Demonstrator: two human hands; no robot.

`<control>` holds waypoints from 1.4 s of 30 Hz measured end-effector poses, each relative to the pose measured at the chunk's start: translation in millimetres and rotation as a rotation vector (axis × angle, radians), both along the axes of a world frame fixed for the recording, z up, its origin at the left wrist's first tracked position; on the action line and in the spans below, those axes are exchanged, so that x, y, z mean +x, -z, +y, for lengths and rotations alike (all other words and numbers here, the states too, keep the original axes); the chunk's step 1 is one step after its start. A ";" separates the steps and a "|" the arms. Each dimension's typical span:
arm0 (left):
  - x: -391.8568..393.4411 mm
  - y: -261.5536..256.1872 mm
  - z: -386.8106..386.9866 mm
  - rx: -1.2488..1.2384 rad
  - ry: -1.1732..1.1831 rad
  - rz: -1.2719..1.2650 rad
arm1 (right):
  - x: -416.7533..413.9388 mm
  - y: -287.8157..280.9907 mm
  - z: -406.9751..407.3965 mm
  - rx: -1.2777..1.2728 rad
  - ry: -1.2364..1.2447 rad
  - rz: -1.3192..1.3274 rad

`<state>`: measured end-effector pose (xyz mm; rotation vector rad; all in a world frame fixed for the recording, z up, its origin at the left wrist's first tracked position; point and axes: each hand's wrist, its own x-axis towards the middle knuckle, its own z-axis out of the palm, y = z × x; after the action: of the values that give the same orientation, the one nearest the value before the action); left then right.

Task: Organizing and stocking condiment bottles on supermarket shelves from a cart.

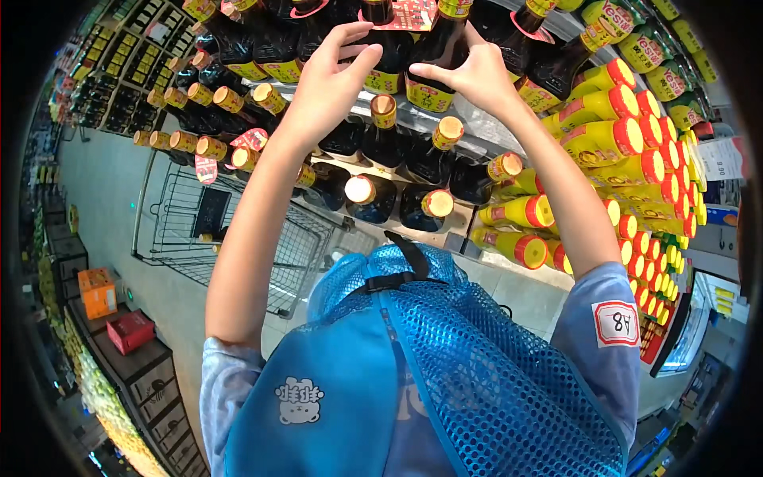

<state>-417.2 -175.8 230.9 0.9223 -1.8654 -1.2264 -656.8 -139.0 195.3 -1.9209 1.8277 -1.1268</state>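
My left hand is raised at the upper shelf, its thumb and fingers apart, beside a dark sauce bottle with a yellow label. Its fingertips are near a pink printed card around the bottle necks; whether they touch it cannot be told. My right hand is around another dark sauce bottle, thumb across its front and fingers at its right side, partly hidden. This bottle stands upright at the shelf's front, slightly tilted in view. More dark bottles with yellow caps stand on the tier below.
Yellow bottles with red caps are stacked at the right, below green-and-yellow jars. A wire shopping cart stands in the aisle at the left. Further left are an orange box and a red box on wooden crates.
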 end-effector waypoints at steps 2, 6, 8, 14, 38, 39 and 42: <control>-0.1 1.4 -0.3 -0.020 0.007 0.014 | -0.1 1.8 0.1 -0.021 -0.019 -0.033; -0.9 6.7 -4.8 -0.073 0.018 0.045 | 2.6 3.8 2.5 -0.019 0.020 -0.002; -2.8 6.6 -2.0 -0.037 0.014 0.027 | 4.5 4.0 4.9 -0.031 -0.022 -0.025; -2.4 12.4 -2.2 -0.062 0.021 0.065 | 2.8 4.8 6.0 0.012 -0.011 0.003; -12.4 2.7 18.1 -0.009 0.045 -0.033 | 0.4 -13.6 21.2 0.259 0.128 0.432; -12.8 3.1 18.4 -0.020 0.037 -0.040 | 1.0 -15.4 22.4 0.270 0.120 0.417; -9.6 5.1 15.7 -0.008 0.033 -0.046 | 2.1 -13.4 19.1 0.214 0.093 0.354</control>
<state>-426.8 -160.1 225.8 0.9259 -1.9273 -1.2265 -654.7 -119.9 208.7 -2.0223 2.1369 -0.6087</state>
